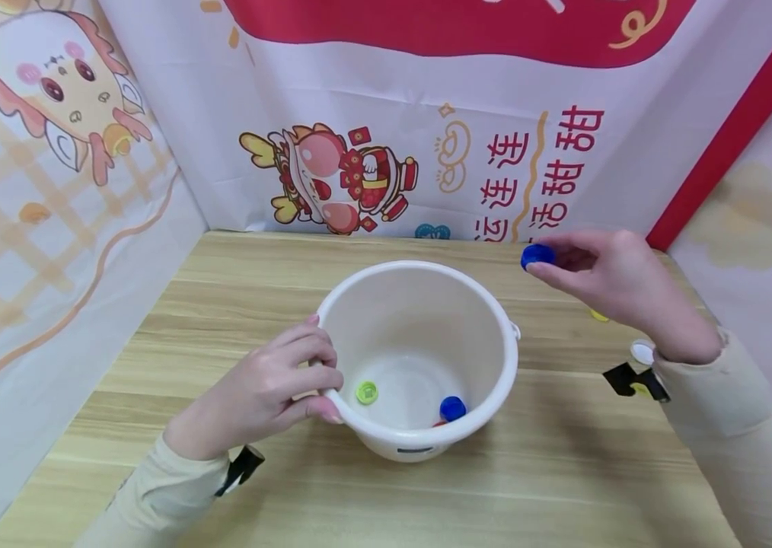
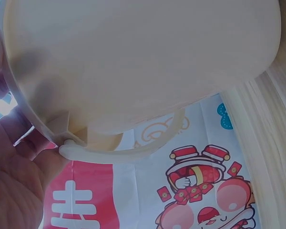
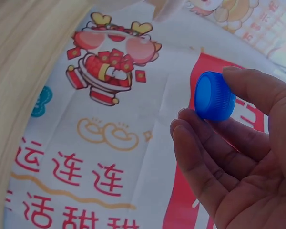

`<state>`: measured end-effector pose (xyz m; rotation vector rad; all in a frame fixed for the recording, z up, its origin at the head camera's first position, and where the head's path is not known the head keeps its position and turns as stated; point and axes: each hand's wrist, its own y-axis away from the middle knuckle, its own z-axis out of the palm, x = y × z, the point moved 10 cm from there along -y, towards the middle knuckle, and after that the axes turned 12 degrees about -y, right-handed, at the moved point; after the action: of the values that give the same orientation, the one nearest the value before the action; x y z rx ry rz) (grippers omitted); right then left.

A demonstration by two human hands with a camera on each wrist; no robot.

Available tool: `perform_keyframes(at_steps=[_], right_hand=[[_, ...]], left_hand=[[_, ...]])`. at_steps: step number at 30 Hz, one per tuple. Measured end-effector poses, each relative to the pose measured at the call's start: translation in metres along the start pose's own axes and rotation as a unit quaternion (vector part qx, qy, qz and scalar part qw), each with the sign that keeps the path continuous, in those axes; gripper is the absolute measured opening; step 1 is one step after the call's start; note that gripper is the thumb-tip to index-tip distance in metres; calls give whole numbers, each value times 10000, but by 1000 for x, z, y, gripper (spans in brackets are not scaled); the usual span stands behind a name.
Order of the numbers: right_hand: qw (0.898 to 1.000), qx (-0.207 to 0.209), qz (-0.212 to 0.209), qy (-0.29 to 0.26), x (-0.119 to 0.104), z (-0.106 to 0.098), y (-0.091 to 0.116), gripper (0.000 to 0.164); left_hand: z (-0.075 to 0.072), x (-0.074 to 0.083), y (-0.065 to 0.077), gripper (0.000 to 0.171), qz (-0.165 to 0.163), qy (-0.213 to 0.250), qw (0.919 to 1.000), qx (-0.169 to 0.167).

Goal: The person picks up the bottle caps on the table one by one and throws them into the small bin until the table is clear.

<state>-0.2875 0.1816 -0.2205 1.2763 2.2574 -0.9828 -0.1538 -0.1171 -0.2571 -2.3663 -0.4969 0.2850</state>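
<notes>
A white plastic bucket (image 1: 511, 358) stands on the wooden table, its opening towards the head camera. My left hand (image 1: 266, 380) grips the rim on the left side, fingers over the edge; the bucket's handle (image 2: 119, 155) hangs close to this hand in the left wrist view. Inside, on the bottom, lie a lime-green bottle cap (image 1: 367, 393), a blue bottle cap (image 1: 453, 409) and a bit of something red (image 1: 439, 423), mostly hidden. Right of the bucket, in the air, my right hand (image 1: 615, 274) pinches another blue bottle cap (image 3: 214, 97) between thumb and fingertips.
Beneath the right forearm, a yellow piece (image 1: 598, 315) and a white round piece (image 1: 642, 351) show on the table (image 1: 235, 281). A printed cloth (image 1: 358, 84) rises along the table's back edge, with more cloth at both sides.
</notes>
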Motion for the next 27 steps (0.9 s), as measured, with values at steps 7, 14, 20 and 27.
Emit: perform_keyframes(at_steps=[7, 14, 20, 27], right_hand=[[10000, 4, -50, -10, -23, 1, -1, 35], [9996, -156, -95, -221, -35, 9, 1, 32], [9989, -204, -351, -232, -48, 12, 3, 29], [9978, -340, -534, -172, -64, 16, 6, 33]], left_hand=[[1, 0, 0, 40, -8, -27, 10000, -15], [2, -1, 0, 41, -35, -14, 10000, -36], [1, 0, -1, 41, -23, -3, 10000, -13], [1, 0, -1, 41, -16, 0, 10000, -3]])
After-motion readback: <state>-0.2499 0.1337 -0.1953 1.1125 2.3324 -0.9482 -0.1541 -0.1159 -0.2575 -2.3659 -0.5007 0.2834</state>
